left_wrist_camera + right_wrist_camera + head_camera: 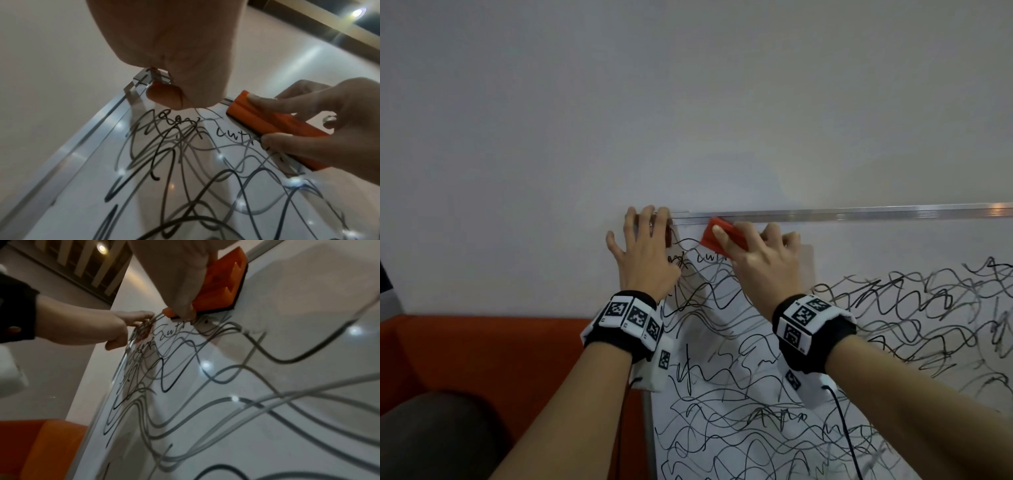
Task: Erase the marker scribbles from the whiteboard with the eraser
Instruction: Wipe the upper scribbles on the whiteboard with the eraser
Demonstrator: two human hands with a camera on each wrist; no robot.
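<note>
You are starting the wipe at the whiteboard's top left corner.

Your left hand (643, 253) is lying spread and flat over the corner of the whiteboard (893, 246), bracing it, while your right hand (760, 257) is gripping the orange eraser (722, 236), thumb on one long side and fingers on the other, its felt pressing the board just below the aluminium top rail (859, 215). Nearly all the black scribbles (774, 394) are remaining, so I judge your next move needs firm strokes down through them.

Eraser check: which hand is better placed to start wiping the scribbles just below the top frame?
Right. The right hand already grips the orange eraser flat against the whiteboard, right above the scribbles. The left hand holds no eraser; it rests on the board's top-left corner, apparently steadying it.
</note>
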